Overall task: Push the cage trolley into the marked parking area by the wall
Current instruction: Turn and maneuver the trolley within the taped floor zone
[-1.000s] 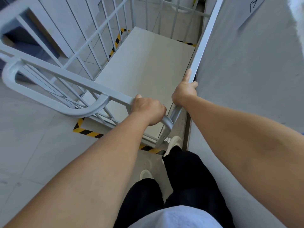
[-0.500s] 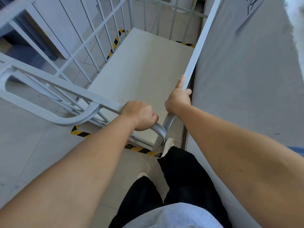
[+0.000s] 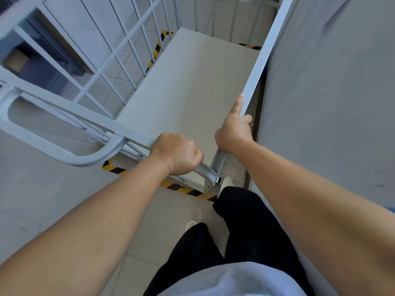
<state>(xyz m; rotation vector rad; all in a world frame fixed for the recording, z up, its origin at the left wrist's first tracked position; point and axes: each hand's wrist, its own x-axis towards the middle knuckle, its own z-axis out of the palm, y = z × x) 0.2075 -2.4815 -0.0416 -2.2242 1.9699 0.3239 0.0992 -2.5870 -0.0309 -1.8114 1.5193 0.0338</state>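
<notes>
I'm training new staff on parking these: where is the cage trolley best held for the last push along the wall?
Grip the cage trolley by its near top rail, from behind, fist wrapped over it as the left hand is. The right hand steadies the wall-side rail; keep fingers on top, since it runs close to the wall.

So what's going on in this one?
A person is pushing an empty cage trolley along the wall. The left hand grips the rear top rail; the right hand holds the wall-side rail, forefinger extended. Yellow-black floor tape shows around the trolley's base, so it looks nearly parked.
</notes>
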